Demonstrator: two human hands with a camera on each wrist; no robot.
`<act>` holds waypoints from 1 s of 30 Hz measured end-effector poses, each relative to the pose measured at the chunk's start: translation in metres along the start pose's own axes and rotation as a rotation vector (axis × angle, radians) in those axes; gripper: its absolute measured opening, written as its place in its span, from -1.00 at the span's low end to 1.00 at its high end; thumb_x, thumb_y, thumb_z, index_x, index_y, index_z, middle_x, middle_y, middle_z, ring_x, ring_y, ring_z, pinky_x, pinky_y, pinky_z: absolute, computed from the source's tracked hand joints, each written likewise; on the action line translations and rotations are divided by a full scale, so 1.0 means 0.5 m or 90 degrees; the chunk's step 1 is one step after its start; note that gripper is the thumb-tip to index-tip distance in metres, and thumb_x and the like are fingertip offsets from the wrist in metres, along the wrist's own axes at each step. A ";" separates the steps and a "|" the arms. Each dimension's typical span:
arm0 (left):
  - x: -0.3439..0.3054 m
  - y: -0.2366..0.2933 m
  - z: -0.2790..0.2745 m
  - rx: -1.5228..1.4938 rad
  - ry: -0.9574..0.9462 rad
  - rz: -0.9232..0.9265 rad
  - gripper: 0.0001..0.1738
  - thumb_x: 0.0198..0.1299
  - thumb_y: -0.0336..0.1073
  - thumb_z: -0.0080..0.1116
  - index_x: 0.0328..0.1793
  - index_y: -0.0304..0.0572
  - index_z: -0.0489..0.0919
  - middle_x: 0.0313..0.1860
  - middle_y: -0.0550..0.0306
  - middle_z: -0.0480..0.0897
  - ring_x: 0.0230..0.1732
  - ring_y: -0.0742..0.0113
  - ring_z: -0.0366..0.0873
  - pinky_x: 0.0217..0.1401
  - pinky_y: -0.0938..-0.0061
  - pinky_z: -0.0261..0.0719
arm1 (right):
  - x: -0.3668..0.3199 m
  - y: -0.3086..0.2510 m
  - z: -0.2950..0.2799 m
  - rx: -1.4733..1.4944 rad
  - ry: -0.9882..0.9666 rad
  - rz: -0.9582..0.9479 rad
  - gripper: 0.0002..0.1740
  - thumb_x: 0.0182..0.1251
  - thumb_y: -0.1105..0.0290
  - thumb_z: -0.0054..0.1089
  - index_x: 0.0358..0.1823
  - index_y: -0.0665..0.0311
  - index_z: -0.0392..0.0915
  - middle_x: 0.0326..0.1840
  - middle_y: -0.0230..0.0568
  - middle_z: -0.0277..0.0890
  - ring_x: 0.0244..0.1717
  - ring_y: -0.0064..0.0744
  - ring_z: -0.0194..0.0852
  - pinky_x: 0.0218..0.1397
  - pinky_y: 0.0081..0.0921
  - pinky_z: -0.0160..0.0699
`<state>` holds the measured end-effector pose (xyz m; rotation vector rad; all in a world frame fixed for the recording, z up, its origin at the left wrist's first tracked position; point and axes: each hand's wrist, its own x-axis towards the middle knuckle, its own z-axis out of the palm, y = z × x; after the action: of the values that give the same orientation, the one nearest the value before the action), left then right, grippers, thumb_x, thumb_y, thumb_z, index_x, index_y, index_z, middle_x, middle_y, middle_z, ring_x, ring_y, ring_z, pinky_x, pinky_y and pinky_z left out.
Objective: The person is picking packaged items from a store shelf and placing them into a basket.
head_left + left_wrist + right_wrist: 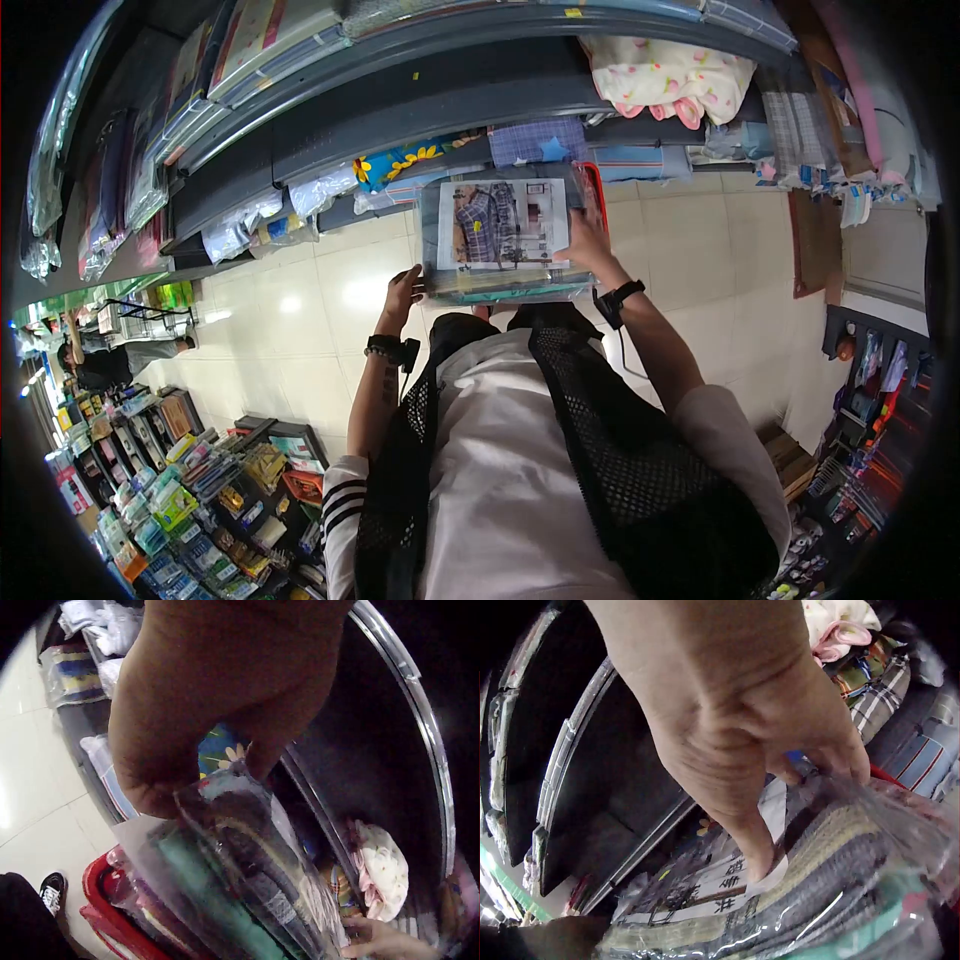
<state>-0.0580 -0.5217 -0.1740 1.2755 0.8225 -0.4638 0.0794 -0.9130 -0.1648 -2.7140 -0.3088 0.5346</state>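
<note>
A clear plastic package (pixel 435 220) of grey and striped folded cloth, with a printed photo sheet (pixel 505 225) on top, lies in front of the body. My right hand (pixel 590 245) grips its right side; in the right wrist view the thumb of the right hand (pixel 735 750) presses on the sheet and the fingers go over the far edge. At the opposite side my left hand (pixel 403 293) holds the edge; in the left wrist view the fingertips of the left hand (pixel 217 682) are partly hidden. Teal cloth in plastic (pixel 187 862) is under the package, beside a red basket (pixel 94 881).
Dark shelves (pixel 340 100) with bagged textiles run along the far side. A white cloth with pink trim (pixel 670 75) hangs over a shelf. Tiled floor (pixel 300 300) lies below. Another person (pixel 105 365) is at the left, near racks of packaged goods (pixel 190 500).
</note>
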 end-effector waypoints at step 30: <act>-0.090 0.320 0.243 -0.200 -0.504 -0.089 -0.60 0.18 -0.37 0.22 0.15 -0.27 0.49 0.02 0.06 0.61 0.09 0.17 0.57 0.18 0.26 0.55 | -0.256 -0.145 -0.067 1.229 -0.387 0.269 -0.29 0.43 -0.18 -0.12 0.32 0.29 0.26 0.27 -0.01 0.40 0.28 -0.11 0.37 0.32 -0.15 0.27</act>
<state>0.0619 -0.6030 -0.0274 0.6500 0.2882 -0.8435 -0.0333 -0.8924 -0.0664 -0.6843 0.4707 0.9826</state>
